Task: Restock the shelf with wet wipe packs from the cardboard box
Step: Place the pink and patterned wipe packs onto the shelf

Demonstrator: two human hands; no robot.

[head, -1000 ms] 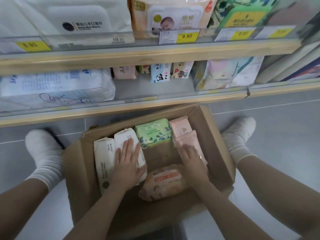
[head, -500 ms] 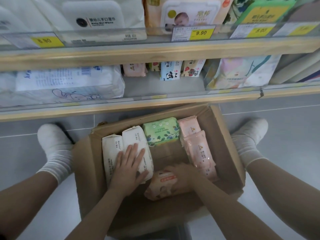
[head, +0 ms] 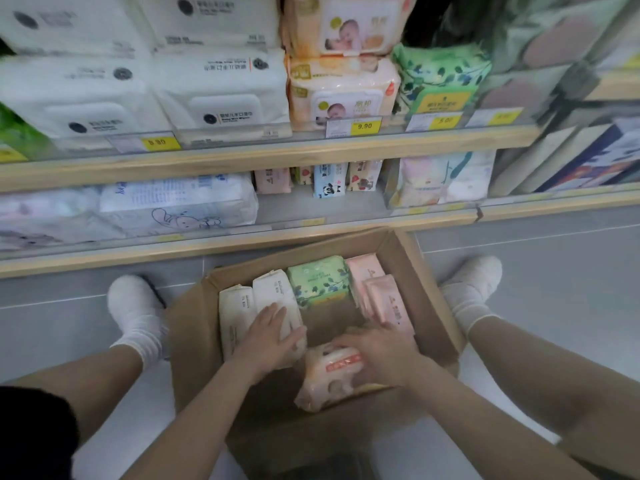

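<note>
While the person sits on the floor with a leg stretched out either side of it, the cardboard box [head: 194, 341] stands open just below the lowest shelf [head: 207, 247], touching neither sock as far as I can see. Both hands are down inside it. The left hand [head: 266, 337] lies flat on the right-hand one of two white packs [head: 277, 299] standing side by side against the box's left wall, its fingers [head: 273, 315] straight and slightly spread, the thumb out toward the bare middle of the box floor. The right hand [head: 381, 355] covers the peach pack [head: 329, 375] lying at the box's near edge; its fingers reach over the pack's top, but whether they curl round it I cannot tell, as the picture is blurred there. A green pack [head: 318, 278] leans against the far wall, and two pink packs [head: 384, 296] stand along the right wall. On the upper shelf [head: 277, 150], white, peach and green packs are stacked behind yellow price tags [head: 365, 126]. Smaller packets [head: 329, 180] stand at the back of the lower shelf.
</note>
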